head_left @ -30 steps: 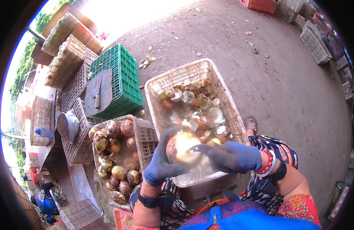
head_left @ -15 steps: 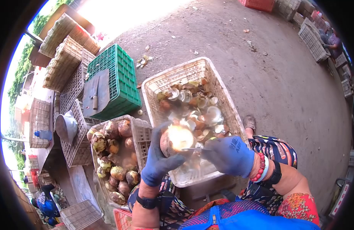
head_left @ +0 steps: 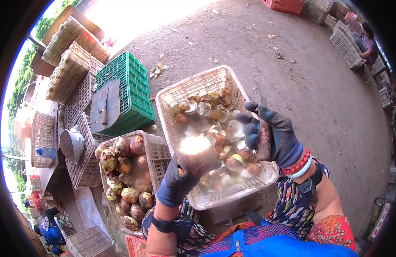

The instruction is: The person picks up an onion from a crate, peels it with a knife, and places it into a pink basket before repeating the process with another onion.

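Observation:
My left hand [head_left: 183, 175], in a dark blue work glove, is closed round a large brown-skinned bulb [head_left: 200, 158] whose cut top glares white. It holds the bulb over the near left edge of a white plastic crate [head_left: 174, 92]. Inside the crate lie curved white-and-brown peelings [head_left: 219, 113]. My right hand [head_left: 277, 135], gloved too, grips a knife by its worn wooden handle [head_left: 264, 143]; the thin blade points up and away, clear of the bulb. A piece with a green-yellow face [head_left: 235, 162] lies among the peelings near this hand.
Left of the peelings crate stands another crate [head_left: 157, 147] of whole brown bulbs [head_left: 129, 194]. Behind it is an upturned green crate [head_left: 140, 94] bearing a dark board and a knife [head_left: 104, 109]. Stacked crates [head_left: 69, 70] line the left. A person [head_left: 369, 45] sits far right.
My right hand has drawn back from the bulb, turning the knife blade upward. My left hand has tilted the bulb, its white cut face now on top. A green-yellow piece now shows in the crate.

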`<move>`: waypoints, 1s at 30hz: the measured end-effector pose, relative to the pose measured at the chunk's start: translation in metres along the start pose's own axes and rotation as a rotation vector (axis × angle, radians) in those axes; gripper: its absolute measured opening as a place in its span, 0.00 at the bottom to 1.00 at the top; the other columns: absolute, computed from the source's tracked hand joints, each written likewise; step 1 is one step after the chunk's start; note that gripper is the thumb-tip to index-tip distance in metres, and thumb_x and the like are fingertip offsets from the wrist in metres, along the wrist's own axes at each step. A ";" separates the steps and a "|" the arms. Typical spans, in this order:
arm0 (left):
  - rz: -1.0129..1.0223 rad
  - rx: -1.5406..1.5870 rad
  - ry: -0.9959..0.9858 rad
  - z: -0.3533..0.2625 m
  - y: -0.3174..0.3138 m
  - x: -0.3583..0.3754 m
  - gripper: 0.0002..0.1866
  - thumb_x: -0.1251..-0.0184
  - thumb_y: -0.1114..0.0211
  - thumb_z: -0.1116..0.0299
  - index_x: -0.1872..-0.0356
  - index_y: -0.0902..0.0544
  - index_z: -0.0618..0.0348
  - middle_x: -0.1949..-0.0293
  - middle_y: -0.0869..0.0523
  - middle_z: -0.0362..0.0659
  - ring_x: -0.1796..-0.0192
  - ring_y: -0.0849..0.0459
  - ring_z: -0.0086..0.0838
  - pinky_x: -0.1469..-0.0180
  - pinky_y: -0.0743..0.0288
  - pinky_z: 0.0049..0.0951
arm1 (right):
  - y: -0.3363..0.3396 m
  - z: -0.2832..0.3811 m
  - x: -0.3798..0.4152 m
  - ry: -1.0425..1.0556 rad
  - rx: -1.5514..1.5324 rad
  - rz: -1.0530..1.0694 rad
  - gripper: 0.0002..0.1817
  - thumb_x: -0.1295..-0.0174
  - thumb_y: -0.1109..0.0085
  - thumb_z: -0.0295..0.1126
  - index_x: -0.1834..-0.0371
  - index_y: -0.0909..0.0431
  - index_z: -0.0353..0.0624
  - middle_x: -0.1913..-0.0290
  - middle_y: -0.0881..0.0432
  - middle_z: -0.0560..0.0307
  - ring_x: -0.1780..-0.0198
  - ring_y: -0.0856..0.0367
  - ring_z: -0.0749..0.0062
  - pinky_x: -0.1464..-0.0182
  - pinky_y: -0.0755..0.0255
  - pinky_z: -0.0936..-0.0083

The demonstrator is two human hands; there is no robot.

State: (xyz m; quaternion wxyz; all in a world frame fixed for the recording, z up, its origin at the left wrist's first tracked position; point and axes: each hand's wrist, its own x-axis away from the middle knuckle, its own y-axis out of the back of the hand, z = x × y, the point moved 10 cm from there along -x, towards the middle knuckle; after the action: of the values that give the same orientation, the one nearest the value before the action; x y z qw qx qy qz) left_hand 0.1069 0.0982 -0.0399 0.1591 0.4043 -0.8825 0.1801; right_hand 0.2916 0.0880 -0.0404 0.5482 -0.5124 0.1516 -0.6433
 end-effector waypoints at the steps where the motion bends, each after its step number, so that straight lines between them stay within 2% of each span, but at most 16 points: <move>1: 0.014 0.060 -0.015 -0.001 0.000 -0.001 0.59 0.50 0.28 0.30 0.24 0.41 0.59 0.30 0.29 0.53 0.31 0.26 0.49 0.26 0.35 0.52 | -0.006 -0.009 0.003 -0.060 -0.003 0.058 0.20 0.29 0.40 0.39 0.39 0.28 0.42 0.60 0.19 0.59 0.71 0.25 0.83 0.69 0.28 0.83; 2: 0.029 0.121 -0.028 -0.002 0.001 -0.002 0.59 0.49 0.29 0.28 0.24 0.42 0.59 0.30 0.29 0.53 0.30 0.27 0.49 0.25 0.36 0.53 | -0.010 -0.021 0.007 -0.121 -0.007 0.115 0.19 0.29 0.39 0.38 0.41 0.28 0.42 0.61 0.19 0.60 0.71 0.24 0.84 0.70 0.27 0.84; 3: 0.042 0.269 -0.057 0.006 0.004 -0.001 0.59 0.48 0.31 0.27 0.24 0.41 0.59 0.30 0.29 0.53 0.29 0.28 0.48 0.25 0.37 0.52 | -0.011 -0.036 0.006 -0.138 0.186 0.211 0.17 0.29 0.38 0.38 0.42 0.26 0.43 0.64 0.18 0.62 0.75 0.25 0.85 0.74 0.30 0.85; 4: 0.054 0.418 -0.078 0.015 0.007 0.002 0.58 0.47 0.33 0.26 0.24 0.41 0.58 0.30 0.28 0.53 0.28 0.29 0.47 0.25 0.38 0.52 | 0.003 -0.053 0.000 -0.115 0.345 0.096 0.16 0.29 0.39 0.40 0.44 0.23 0.43 0.67 0.19 0.65 0.78 0.26 0.85 0.77 0.33 0.87; 5: 0.066 0.571 -0.062 0.022 0.007 0.004 0.56 0.44 0.37 0.25 0.25 0.39 0.58 0.31 0.28 0.52 0.27 0.31 0.44 0.26 0.35 0.50 | 0.001 -0.063 0.000 -0.130 0.360 0.110 0.17 0.29 0.39 0.39 0.42 0.24 0.44 0.65 0.18 0.65 0.77 0.26 0.86 0.75 0.33 0.87; 7: -0.086 0.076 -0.139 0.016 0.007 0.004 0.53 0.42 0.39 0.25 0.27 0.36 0.57 0.33 0.26 0.51 0.29 0.28 0.41 0.28 0.32 0.46 | 0.001 -0.076 -0.001 -0.184 0.336 0.154 0.19 0.29 0.39 0.39 0.40 0.25 0.45 0.62 0.17 0.65 0.74 0.26 0.87 0.73 0.33 0.89; 9: 0.070 0.803 -0.097 0.040 0.004 -0.012 0.38 0.24 0.49 0.37 0.28 0.34 0.59 0.33 0.27 0.49 0.33 0.26 0.37 0.29 0.32 0.43 | 0.005 -0.091 -0.007 -0.267 0.259 0.213 0.19 0.29 0.38 0.40 0.39 0.26 0.46 0.59 0.17 0.66 0.72 0.25 0.87 0.72 0.33 0.89; 12: -0.288 0.409 -0.116 0.055 0.030 -0.015 0.28 0.19 0.51 0.45 0.34 0.28 0.59 0.41 0.22 0.44 0.40 0.22 0.31 0.36 0.27 0.37 | 0.016 -0.097 -0.021 -0.180 0.092 0.146 0.13 0.29 0.39 0.41 0.48 0.21 0.47 0.66 0.21 0.70 0.74 0.27 0.89 0.73 0.33 0.90; 13: -0.437 0.189 -0.300 0.062 0.054 -0.016 0.24 0.18 0.52 0.49 0.39 0.24 0.59 0.48 0.20 0.40 0.48 0.21 0.26 0.43 0.25 0.30 | 0.019 -0.097 -0.022 -0.167 0.060 0.116 0.12 0.29 0.38 0.41 0.51 0.21 0.47 0.68 0.22 0.70 0.74 0.27 0.89 0.73 0.32 0.90; 16: -0.541 -0.083 -0.389 0.034 0.055 -0.002 0.23 0.17 0.52 0.51 0.42 0.23 0.60 0.49 0.20 0.41 0.50 0.21 0.25 0.44 0.25 0.28 | 0.006 -0.087 -0.013 -0.073 0.194 0.085 0.12 0.30 0.36 0.39 0.51 0.22 0.45 0.67 0.21 0.67 0.76 0.25 0.87 0.75 0.29 0.86; 20: -0.323 0.282 -0.300 0.035 0.033 -0.014 0.37 0.25 0.46 0.38 0.31 0.32 0.60 0.42 0.21 0.47 0.40 0.18 0.35 0.38 0.21 0.39 | 0.004 -0.077 -0.010 0.035 0.350 0.019 0.12 0.30 0.36 0.37 0.51 0.24 0.44 0.71 0.20 0.64 0.77 0.24 0.83 0.78 0.29 0.83; 21: -0.259 0.203 -0.290 0.023 0.026 -0.009 0.50 0.39 0.32 0.34 0.26 0.40 0.58 0.36 0.26 0.49 0.37 0.20 0.41 0.35 0.23 0.45 | -0.002 -0.073 -0.006 0.048 0.377 0.049 0.11 0.30 0.36 0.37 0.53 0.23 0.44 0.72 0.21 0.64 0.77 0.24 0.82 0.77 0.30 0.83; 25: -0.223 0.275 -0.285 0.000 0.016 -0.003 0.59 0.57 0.18 0.39 0.27 0.40 0.55 0.36 0.27 0.49 0.34 0.23 0.41 0.35 0.22 0.44 | -0.019 -0.056 0.010 0.038 0.540 0.120 0.09 0.31 0.35 0.36 0.60 0.23 0.44 0.73 0.21 0.65 0.73 0.22 0.81 0.73 0.30 0.79; 26: -0.189 0.289 -0.273 -0.001 0.016 -0.002 0.59 0.58 0.18 0.39 0.28 0.39 0.56 0.36 0.27 0.48 0.35 0.23 0.40 0.35 0.22 0.44 | -0.017 -0.055 0.011 0.021 0.592 0.126 0.10 0.31 0.35 0.36 0.62 0.23 0.43 0.74 0.21 0.65 0.72 0.21 0.81 0.72 0.30 0.78; 27: -0.156 0.304 -0.261 -0.002 0.016 -0.002 0.59 0.58 0.18 0.38 0.29 0.39 0.57 0.37 0.26 0.48 0.35 0.23 0.40 0.35 0.22 0.44 | -0.033 -0.032 0.013 0.388 0.878 0.225 0.09 0.34 0.33 0.35 0.63 0.21 0.42 0.73 0.20 0.60 0.71 0.19 0.71 0.69 0.28 0.71; 30: -0.126 0.277 -0.232 -0.001 0.015 0.001 0.59 0.61 0.18 0.36 0.31 0.36 0.59 0.39 0.25 0.47 0.37 0.21 0.37 0.35 0.22 0.44 | -0.041 -0.012 0.024 0.731 1.378 0.185 0.12 0.38 0.32 0.33 0.55 0.20 0.42 0.70 0.18 0.52 0.69 0.18 0.57 0.67 0.26 0.66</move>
State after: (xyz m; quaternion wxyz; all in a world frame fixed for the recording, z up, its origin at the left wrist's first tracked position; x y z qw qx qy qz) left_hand 0.0951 0.1074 -0.0410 0.0100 0.4947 -0.8347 0.2417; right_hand 0.2624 0.0776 -0.0030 0.7094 0.2019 -0.0687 -0.6718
